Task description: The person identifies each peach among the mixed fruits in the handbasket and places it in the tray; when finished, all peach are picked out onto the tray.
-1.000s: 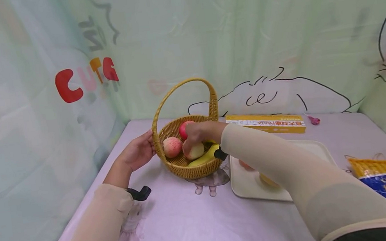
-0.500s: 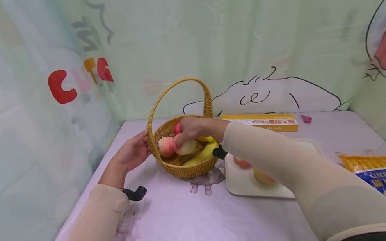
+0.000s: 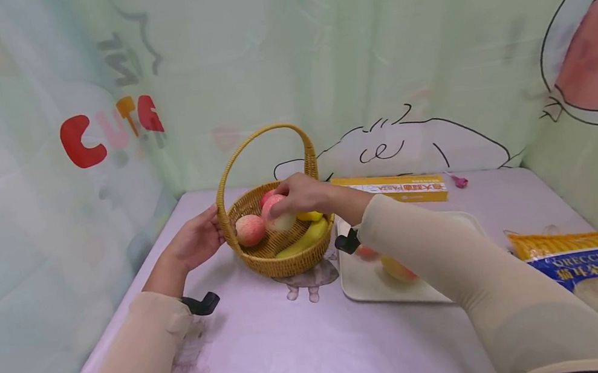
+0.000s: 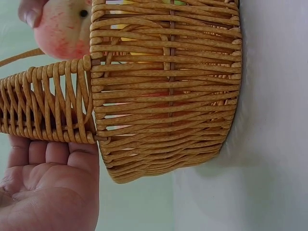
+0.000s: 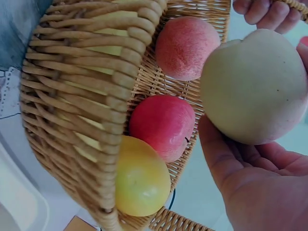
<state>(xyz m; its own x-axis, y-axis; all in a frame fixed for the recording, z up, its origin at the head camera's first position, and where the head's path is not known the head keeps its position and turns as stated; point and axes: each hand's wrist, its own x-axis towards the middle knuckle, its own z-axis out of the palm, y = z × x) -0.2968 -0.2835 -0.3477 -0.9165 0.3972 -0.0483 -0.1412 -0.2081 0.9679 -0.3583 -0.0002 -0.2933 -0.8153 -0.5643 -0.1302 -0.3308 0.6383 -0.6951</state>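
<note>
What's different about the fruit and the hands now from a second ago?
The right hand has lifted the peach it already held; nothing was let go. The left hand stayed by the basket handle; the other peach and banana stayed inside.

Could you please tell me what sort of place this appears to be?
Probably a small curtained-off tabletop set, perhaps for staged recordings: cartoon-printed curtains hang close behind and beside the table, where a wicker basket of fruit stands near a tray.
</note>
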